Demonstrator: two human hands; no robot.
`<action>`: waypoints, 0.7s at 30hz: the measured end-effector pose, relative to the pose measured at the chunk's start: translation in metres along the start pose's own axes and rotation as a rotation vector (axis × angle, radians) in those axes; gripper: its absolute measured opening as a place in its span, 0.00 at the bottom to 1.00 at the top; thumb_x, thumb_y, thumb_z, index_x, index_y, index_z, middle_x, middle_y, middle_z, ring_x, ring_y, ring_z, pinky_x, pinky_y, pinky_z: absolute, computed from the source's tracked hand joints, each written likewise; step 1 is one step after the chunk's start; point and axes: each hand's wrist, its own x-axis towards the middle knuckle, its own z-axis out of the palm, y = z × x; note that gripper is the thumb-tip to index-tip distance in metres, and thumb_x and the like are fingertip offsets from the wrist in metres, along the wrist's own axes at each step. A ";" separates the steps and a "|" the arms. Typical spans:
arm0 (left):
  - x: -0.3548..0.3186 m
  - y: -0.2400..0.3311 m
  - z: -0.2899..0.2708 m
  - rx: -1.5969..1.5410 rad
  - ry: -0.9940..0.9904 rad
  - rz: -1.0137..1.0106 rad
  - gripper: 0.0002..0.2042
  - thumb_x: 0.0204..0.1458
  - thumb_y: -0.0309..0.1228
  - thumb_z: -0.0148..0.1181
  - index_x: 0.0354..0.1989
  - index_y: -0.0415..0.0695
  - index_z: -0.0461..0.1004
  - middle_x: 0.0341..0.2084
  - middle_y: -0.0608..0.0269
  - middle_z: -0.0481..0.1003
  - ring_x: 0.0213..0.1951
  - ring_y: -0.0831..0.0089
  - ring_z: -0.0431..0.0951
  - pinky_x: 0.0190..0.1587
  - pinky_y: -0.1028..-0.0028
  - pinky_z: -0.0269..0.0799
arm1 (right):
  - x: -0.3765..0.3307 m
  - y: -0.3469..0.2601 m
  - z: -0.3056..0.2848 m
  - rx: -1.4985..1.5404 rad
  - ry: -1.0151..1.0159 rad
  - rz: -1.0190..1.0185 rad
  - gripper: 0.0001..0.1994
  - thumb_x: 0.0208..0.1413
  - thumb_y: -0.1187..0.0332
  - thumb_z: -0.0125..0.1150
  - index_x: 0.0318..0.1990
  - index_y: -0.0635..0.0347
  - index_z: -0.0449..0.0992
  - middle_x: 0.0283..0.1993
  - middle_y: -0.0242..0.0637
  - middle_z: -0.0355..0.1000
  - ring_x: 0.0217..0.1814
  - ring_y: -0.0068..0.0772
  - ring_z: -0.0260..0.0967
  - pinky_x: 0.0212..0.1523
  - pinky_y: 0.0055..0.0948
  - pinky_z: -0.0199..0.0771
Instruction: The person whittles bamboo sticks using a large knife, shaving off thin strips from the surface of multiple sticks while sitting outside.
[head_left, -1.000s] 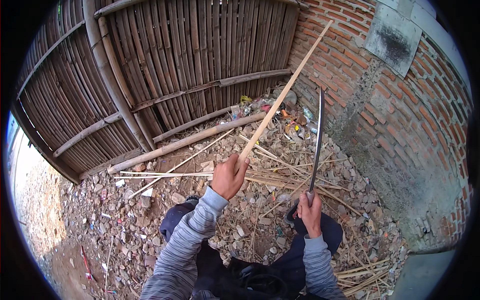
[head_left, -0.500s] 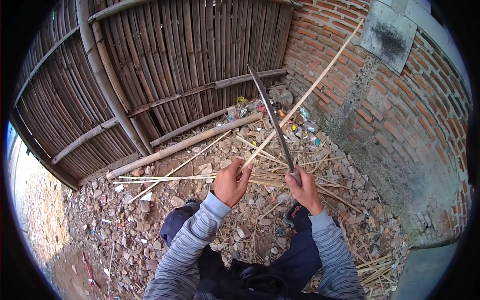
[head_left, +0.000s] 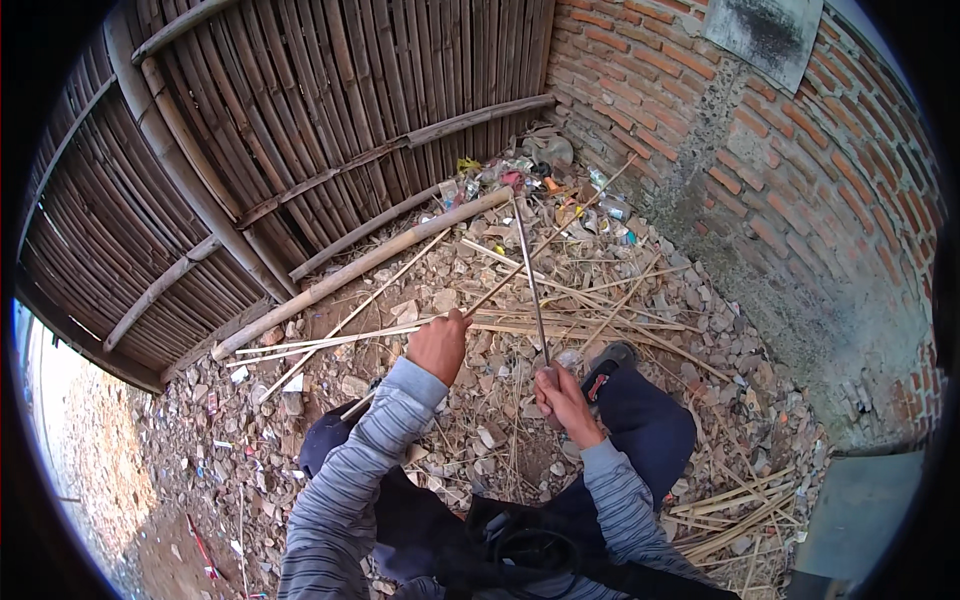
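Observation:
My left hand (head_left: 438, 347) is closed round a thin bamboo strip (head_left: 495, 289). The strip slants up and away to the right, its darker side showing, and a pale end sticks out behind the hand near my left knee. In my right hand (head_left: 565, 400) is the handle of a long-bladed machete (head_left: 533, 285), fingers wrapped round it. Its blade points away from me, seen nearly edge-on, and crosses the strip in view; whether the two touch I cannot tell. Under both hands several split bamboo strips (head_left: 600, 322) lie crisscross on the rubble.
A thick bamboo pole (head_left: 370, 275) lies along the foot of the bamboo fence (head_left: 300, 130). The brick wall (head_left: 800, 220) rises at the right. Litter (head_left: 550, 185) gathers in the corner between them. More strips (head_left: 745, 500) lie at the lower right beside a grey panel (head_left: 860, 515).
The machete has turned from its broad face to nearly edge-on, and my right hand has come lower and left. The strip has dropped and rolled from pale to darker side.

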 end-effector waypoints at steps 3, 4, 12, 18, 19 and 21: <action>-0.004 -0.015 0.007 0.137 -0.094 0.053 0.12 0.64 0.35 0.55 0.33 0.42 0.78 0.26 0.50 0.82 0.28 0.55 0.86 0.27 0.58 0.81 | -0.005 0.019 -0.003 -0.048 0.045 0.129 0.14 0.69 0.59 0.60 0.45 0.62 0.69 0.24 0.26 0.61 0.19 0.15 0.55 0.20 0.22 0.57; -0.007 -0.020 0.014 0.212 -0.149 0.091 0.10 0.62 0.32 0.56 0.31 0.42 0.80 0.26 0.52 0.82 0.29 0.57 0.86 0.29 0.59 0.82 | -0.005 0.025 -0.002 -0.113 0.074 0.191 0.14 0.67 0.60 0.63 0.43 0.62 0.70 0.23 0.25 0.60 0.19 0.15 0.55 0.19 0.22 0.56; -0.037 0.020 0.014 0.301 -0.123 0.078 0.08 0.59 0.31 0.57 0.30 0.47 0.81 0.28 0.59 0.82 0.32 0.62 0.86 0.29 0.64 0.80 | 0.007 0.071 0.026 -0.367 0.225 0.001 0.17 0.63 0.59 0.67 0.31 0.63 0.73 0.17 0.26 0.64 0.13 0.17 0.59 0.13 0.25 0.56; -0.042 0.032 0.016 0.299 -0.150 0.088 0.06 0.57 0.30 0.59 0.30 0.48 0.81 0.27 0.61 0.82 0.31 0.65 0.86 0.28 0.65 0.80 | 0.027 0.078 0.024 -0.651 0.172 -0.080 0.24 0.56 0.59 0.70 0.47 0.77 0.78 0.30 0.49 0.78 0.35 0.36 0.78 0.39 0.36 0.76; -0.042 0.035 0.018 0.306 -0.159 0.084 0.06 0.57 0.30 0.60 0.30 0.48 0.81 0.27 0.61 0.82 0.31 0.65 0.86 0.28 0.65 0.80 | 0.032 0.083 0.019 -0.669 0.119 0.015 0.24 0.55 0.60 0.69 0.47 0.77 0.79 0.30 0.52 0.79 0.35 0.36 0.79 0.39 0.36 0.76; -0.041 0.040 0.021 0.314 -0.162 0.092 0.06 0.57 0.30 0.60 0.30 0.48 0.82 0.27 0.62 0.82 0.30 0.65 0.86 0.28 0.65 0.79 | 0.035 0.092 0.017 -0.680 0.169 -0.072 0.22 0.55 0.61 0.69 0.44 0.76 0.79 0.29 0.52 0.78 0.33 0.35 0.79 0.38 0.37 0.75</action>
